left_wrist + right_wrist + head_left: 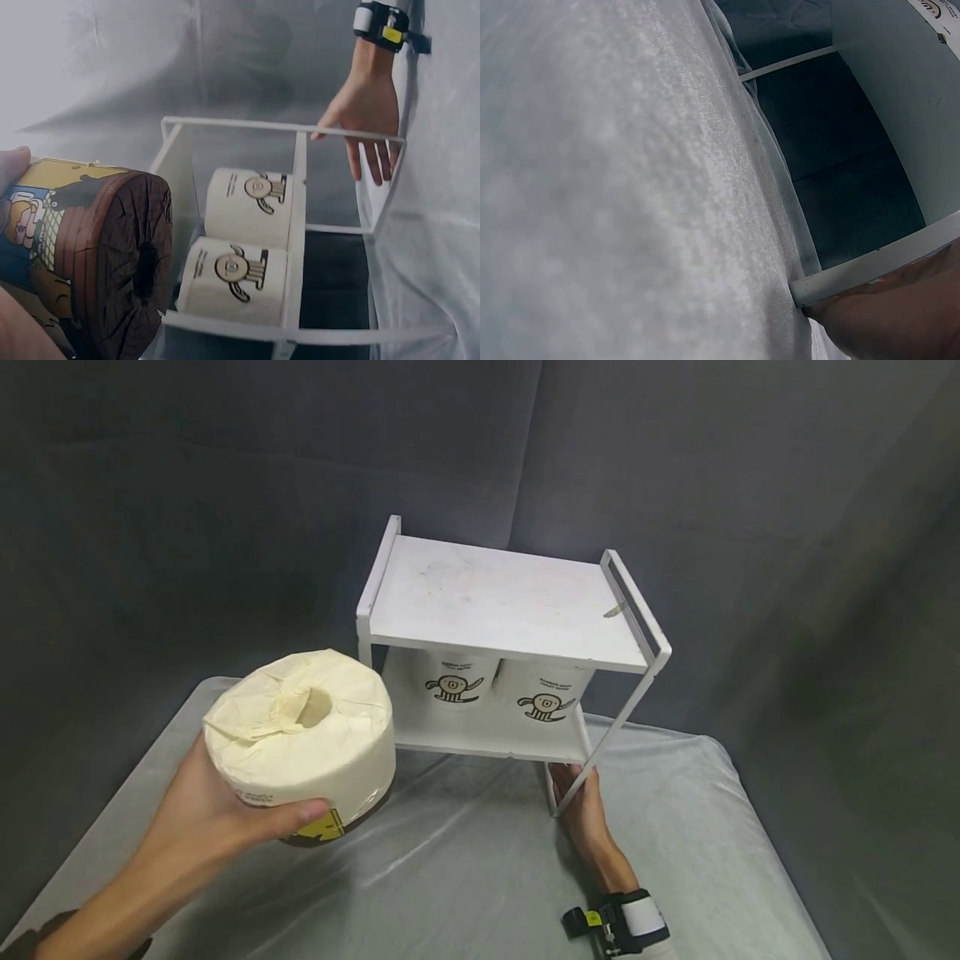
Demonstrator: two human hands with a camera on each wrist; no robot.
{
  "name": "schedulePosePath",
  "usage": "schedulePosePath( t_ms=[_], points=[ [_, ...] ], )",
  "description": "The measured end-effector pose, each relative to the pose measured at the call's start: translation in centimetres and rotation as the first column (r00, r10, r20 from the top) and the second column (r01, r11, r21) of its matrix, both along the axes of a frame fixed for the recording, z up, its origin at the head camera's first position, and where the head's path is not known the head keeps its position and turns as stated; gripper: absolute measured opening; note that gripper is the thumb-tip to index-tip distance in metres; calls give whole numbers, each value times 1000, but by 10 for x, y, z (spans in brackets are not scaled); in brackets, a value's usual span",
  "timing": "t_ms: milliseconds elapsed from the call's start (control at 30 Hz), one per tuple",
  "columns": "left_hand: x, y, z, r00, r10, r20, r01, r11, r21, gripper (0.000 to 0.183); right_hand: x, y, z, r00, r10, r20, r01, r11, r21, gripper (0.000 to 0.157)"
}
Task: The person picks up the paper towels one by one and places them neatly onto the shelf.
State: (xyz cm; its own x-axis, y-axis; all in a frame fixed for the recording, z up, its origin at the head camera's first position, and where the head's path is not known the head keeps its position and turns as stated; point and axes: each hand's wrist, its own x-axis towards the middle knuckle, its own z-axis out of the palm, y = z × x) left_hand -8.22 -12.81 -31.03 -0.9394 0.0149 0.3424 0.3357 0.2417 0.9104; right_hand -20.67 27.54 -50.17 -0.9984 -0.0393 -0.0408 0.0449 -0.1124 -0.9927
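My left hand grips a paper-wrapped toilet roll, thumb across its near side, in the air left of a white two-tier rack. The roll's top is cream with a hollow core; in the left wrist view its printed side and crinkled dark brown end show. Two white toilet rolls with a cartoon figure stand side by side on the lower tier, their tops hidden under the upper one. Low at the rack's right side is my right hand, partly behind a leg. Its fingers look straight in the left wrist view.
The rack stands on a table with a light grey cloth. Dark grey curtains hang behind and at both sides. A black strap with a small camera is around my right wrist. The rack's upper shelf has raised side rails.
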Motion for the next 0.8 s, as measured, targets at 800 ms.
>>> schedulePosePath(
  t_ms=[800],
  points=[
    [-20, 46, 61, 962, -272, -35, 273, 961, 49, 90, -1, 3, -2, 999, -23, 44, 22, 999, 25, 76]
  ],
)
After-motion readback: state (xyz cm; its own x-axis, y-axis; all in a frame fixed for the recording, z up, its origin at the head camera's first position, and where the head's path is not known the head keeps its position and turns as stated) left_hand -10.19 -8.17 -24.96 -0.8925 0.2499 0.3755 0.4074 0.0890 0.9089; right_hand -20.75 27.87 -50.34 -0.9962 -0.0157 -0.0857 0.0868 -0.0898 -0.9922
